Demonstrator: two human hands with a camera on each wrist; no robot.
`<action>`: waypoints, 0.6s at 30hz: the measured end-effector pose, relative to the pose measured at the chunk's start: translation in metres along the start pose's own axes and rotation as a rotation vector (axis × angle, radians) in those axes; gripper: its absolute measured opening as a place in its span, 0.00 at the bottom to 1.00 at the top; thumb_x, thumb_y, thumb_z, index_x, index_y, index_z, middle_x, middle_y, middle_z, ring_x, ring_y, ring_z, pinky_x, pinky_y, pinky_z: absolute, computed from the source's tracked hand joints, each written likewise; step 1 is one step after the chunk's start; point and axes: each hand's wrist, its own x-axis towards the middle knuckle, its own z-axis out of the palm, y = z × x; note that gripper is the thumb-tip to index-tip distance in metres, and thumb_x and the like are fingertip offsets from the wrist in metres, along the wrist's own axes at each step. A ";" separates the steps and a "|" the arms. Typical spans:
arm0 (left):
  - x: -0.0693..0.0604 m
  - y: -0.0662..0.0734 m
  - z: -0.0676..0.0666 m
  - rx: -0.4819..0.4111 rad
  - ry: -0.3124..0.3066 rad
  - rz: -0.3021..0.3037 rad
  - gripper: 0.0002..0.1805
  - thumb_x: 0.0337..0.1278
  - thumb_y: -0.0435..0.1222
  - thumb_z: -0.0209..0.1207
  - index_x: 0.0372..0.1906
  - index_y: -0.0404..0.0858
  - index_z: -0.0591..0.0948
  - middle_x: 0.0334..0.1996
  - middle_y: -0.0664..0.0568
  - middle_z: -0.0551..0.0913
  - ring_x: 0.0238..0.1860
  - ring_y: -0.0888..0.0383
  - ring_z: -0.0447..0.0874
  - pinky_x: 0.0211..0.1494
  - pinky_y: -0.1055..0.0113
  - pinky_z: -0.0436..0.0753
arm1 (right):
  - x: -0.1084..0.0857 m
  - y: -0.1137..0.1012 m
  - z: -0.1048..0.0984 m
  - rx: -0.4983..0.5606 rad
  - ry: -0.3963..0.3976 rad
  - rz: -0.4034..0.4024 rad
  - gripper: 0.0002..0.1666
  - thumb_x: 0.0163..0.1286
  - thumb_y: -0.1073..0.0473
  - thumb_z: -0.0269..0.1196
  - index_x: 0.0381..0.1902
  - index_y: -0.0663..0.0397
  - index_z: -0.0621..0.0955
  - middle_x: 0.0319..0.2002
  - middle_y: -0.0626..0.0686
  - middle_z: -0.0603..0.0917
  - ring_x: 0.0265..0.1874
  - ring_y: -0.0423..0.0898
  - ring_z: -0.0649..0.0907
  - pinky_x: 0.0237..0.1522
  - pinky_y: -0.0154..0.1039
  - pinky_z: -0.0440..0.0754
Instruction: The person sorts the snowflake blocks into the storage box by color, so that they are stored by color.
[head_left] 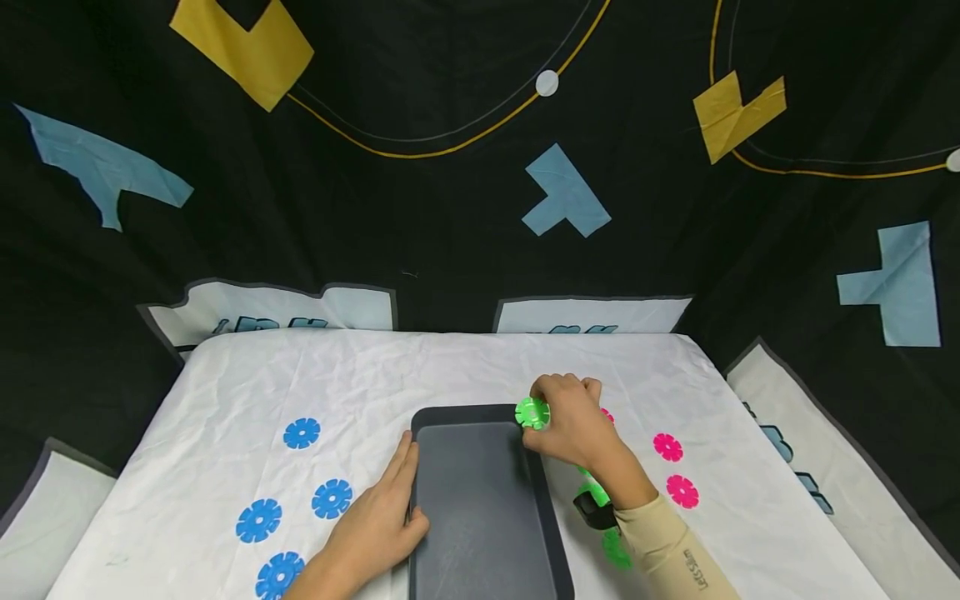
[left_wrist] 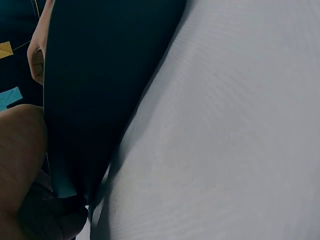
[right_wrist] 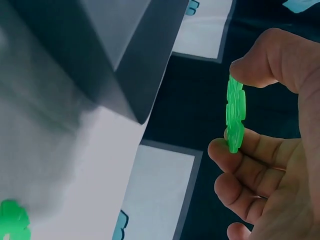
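Note:
In the head view my right hand pinches a green interlocking disc over the right far corner of a dark grey tray. The right wrist view shows that disc edge-on between thumb and fingertips. My left hand rests along the tray's left rim, its fingers straight and its thumb reaching over the edge. Other green discs lie right of the tray, partly hidden by the right forearm. Several blue discs are spread left of the tray. Pink discs lie at the right, one mostly behind the right hand.
A white cloth covers the table. Behind it hangs a black backdrop with blue and yellow shapes. A small black device sits at the right wrist.

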 end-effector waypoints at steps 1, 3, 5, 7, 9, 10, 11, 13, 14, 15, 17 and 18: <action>0.000 0.000 0.000 -0.003 -0.004 -0.002 0.46 0.48 0.35 0.56 0.75 0.29 0.54 0.77 0.44 0.45 0.29 0.64 0.75 0.27 0.71 0.70 | 0.000 -0.001 0.000 0.000 0.004 -0.010 0.21 0.41 0.48 0.68 0.35 0.48 0.79 0.29 0.40 0.76 0.31 0.41 0.71 0.45 0.53 0.58; 0.000 0.000 0.000 -0.006 -0.007 -0.004 0.46 0.48 0.35 0.56 0.75 0.29 0.54 0.77 0.44 0.45 0.27 0.65 0.74 0.26 0.71 0.70 | 0.001 -0.004 0.001 -0.003 0.008 -0.028 0.21 0.42 0.48 0.69 0.35 0.47 0.79 0.28 0.40 0.76 0.31 0.41 0.71 0.45 0.53 0.58; 0.000 0.000 -0.001 -0.009 -0.012 -0.006 0.46 0.48 0.35 0.56 0.75 0.29 0.54 0.77 0.44 0.44 0.25 0.65 0.73 0.25 0.71 0.70 | 0.003 -0.007 0.002 -0.009 0.009 -0.043 0.21 0.42 0.47 0.69 0.35 0.47 0.79 0.28 0.40 0.76 0.30 0.40 0.71 0.45 0.53 0.58; 0.001 0.000 -0.001 -0.011 -0.015 -0.008 0.46 0.48 0.35 0.56 0.75 0.29 0.54 0.77 0.44 0.44 0.24 0.66 0.72 0.24 0.71 0.69 | 0.004 -0.009 0.003 -0.013 0.011 -0.057 0.21 0.43 0.47 0.69 0.36 0.46 0.79 0.28 0.40 0.76 0.30 0.40 0.71 0.44 0.52 0.59; 0.001 -0.001 -0.001 -0.018 -0.021 -0.009 0.46 0.49 0.34 0.56 0.75 0.30 0.53 0.78 0.44 0.43 0.24 0.65 0.72 0.24 0.71 0.69 | 0.005 -0.012 0.005 -0.011 0.014 -0.071 0.21 0.43 0.47 0.69 0.36 0.46 0.79 0.28 0.39 0.76 0.30 0.40 0.71 0.44 0.52 0.59; 0.001 -0.001 -0.001 -0.017 -0.021 -0.007 0.46 0.48 0.34 0.56 0.75 0.30 0.53 0.78 0.44 0.43 0.24 0.65 0.73 0.24 0.71 0.69 | 0.005 -0.013 0.006 -0.009 0.015 -0.075 0.21 0.43 0.47 0.69 0.35 0.46 0.79 0.28 0.39 0.76 0.30 0.39 0.71 0.44 0.52 0.59; 0.001 -0.001 -0.001 -0.016 -0.021 -0.006 0.46 0.48 0.34 0.56 0.75 0.29 0.53 0.78 0.44 0.43 0.25 0.65 0.73 0.24 0.71 0.69 | 0.006 -0.015 0.007 -0.010 0.015 -0.080 0.21 0.42 0.46 0.69 0.35 0.46 0.79 0.28 0.39 0.76 0.30 0.39 0.71 0.44 0.52 0.59; 0.000 -0.001 -0.001 -0.016 -0.020 -0.002 0.46 0.48 0.35 0.56 0.75 0.29 0.53 0.77 0.44 0.43 0.25 0.65 0.73 0.25 0.71 0.70 | 0.007 -0.018 0.009 -0.006 0.011 -0.085 0.21 0.42 0.46 0.69 0.35 0.45 0.78 0.28 0.38 0.75 0.30 0.39 0.70 0.44 0.51 0.59; 0.000 -0.002 -0.001 -0.016 -0.020 -0.001 0.46 0.48 0.35 0.56 0.75 0.29 0.53 0.77 0.44 0.43 0.25 0.65 0.73 0.25 0.71 0.70 | 0.007 -0.020 0.010 -0.006 0.010 -0.087 0.21 0.42 0.46 0.69 0.35 0.45 0.78 0.27 0.38 0.75 0.30 0.38 0.70 0.44 0.51 0.59; 0.000 -0.002 0.000 -0.014 -0.018 0.001 0.46 0.48 0.35 0.56 0.75 0.29 0.53 0.77 0.43 0.44 0.25 0.65 0.73 0.25 0.71 0.70 | 0.008 -0.021 0.011 -0.006 0.007 -0.088 0.21 0.42 0.46 0.69 0.35 0.45 0.78 0.27 0.38 0.75 0.29 0.38 0.70 0.44 0.51 0.59; 0.000 -0.001 0.000 -0.012 -0.016 0.002 0.46 0.48 0.35 0.56 0.75 0.29 0.53 0.77 0.43 0.44 0.25 0.65 0.73 0.25 0.71 0.70 | 0.009 -0.025 0.014 -0.004 0.002 -0.091 0.20 0.42 0.46 0.69 0.35 0.44 0.78 0.27 0.37 0.74 0.29 0.37 0.70 0.44 0.51 0.59; 0.000 -0.001 0.000 -0.011 -0.015 0.004 0.46 0.49 0.35 0.56 0.75 0.29 0.53 0.77 0.43 0.44 0.25 0.65 0.73 0.25 0.71 0.70 | 0.009 -0.026 0.016 0.000 0.000 -0.095 0.20 0.42 0.47 0.69 0.34 0.44 0.78 0.26 0.37 0.74 0.29 0.37 0.70 0.44 0.50 0.59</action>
